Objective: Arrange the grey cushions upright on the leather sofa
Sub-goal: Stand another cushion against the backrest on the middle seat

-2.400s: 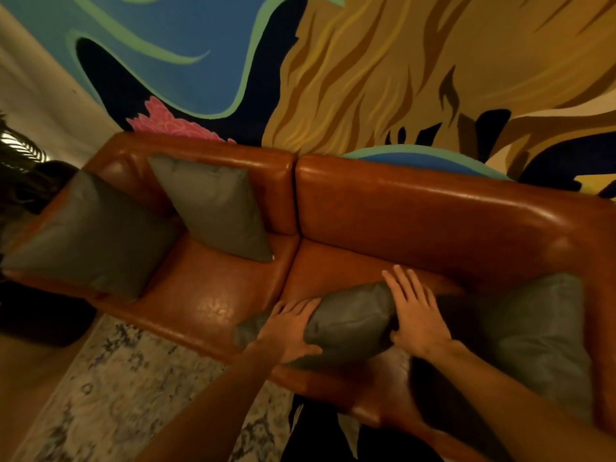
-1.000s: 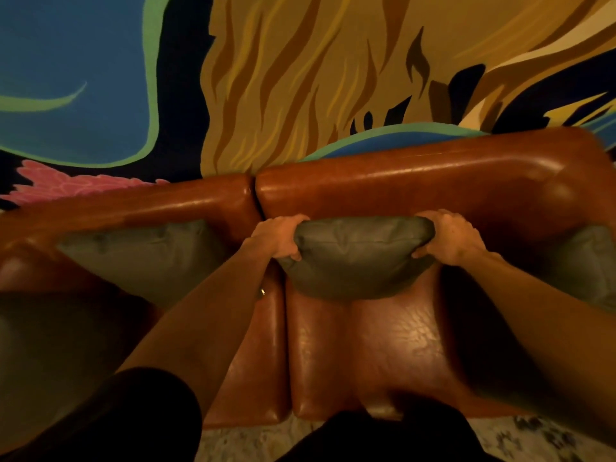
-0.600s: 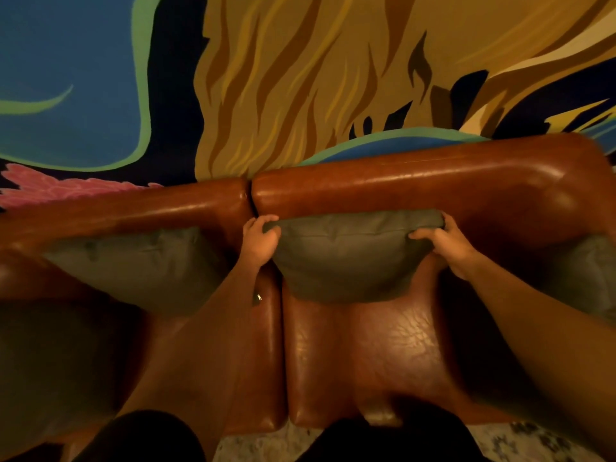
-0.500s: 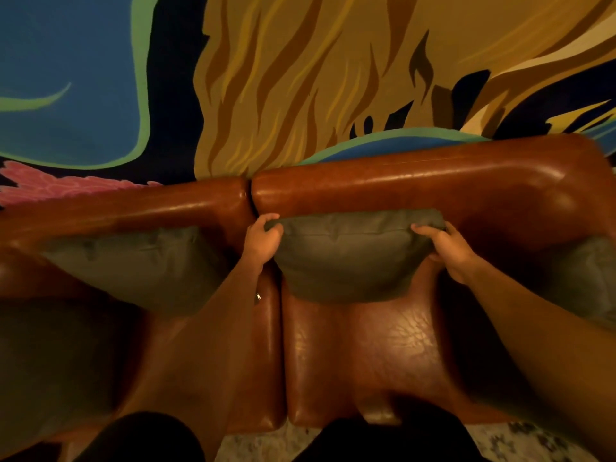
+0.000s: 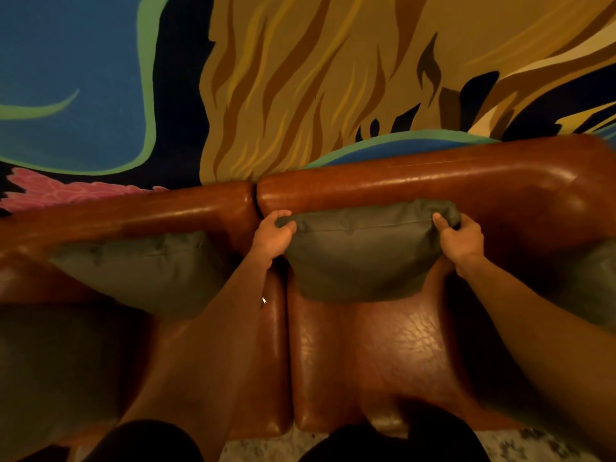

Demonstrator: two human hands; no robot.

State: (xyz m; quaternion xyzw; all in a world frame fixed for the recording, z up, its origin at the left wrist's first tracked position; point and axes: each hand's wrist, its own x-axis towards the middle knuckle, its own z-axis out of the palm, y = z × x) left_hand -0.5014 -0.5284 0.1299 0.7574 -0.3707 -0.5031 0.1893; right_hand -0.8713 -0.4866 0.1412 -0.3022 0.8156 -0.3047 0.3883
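Observation:
A grey cushion (image 5: 363, 251) stands upright against the backrest of the brown leather sofa (image 5: 373, 355), on its right seat. My left hand (image 5: 273, 236) grips the cushion's top left corner and my right hand (image 5: 461, 240) grips its top right corner. A second grey cushion (image 5: 143, 268) leans on the backrest over the left seat. A third grey cushion (image 5: 50, 371) lies at the sofa's far left end, and a fourth grey cushion (image 5: 590, 281) shows at the right edge, partly cut off by the frame.
A painted mural wall (image 5: 300, 78) rises right behind the backrest. A patterned rug (image 5: 266, 448) shows below the sofa's front edge. My dark-clothed legs (image 5: 393, 441) stand close against the seat front.
I lifted the cushion from lying flat at the seat's front and stood it against the backrest. In the last half second my hands have shifted slightly on its top corners.

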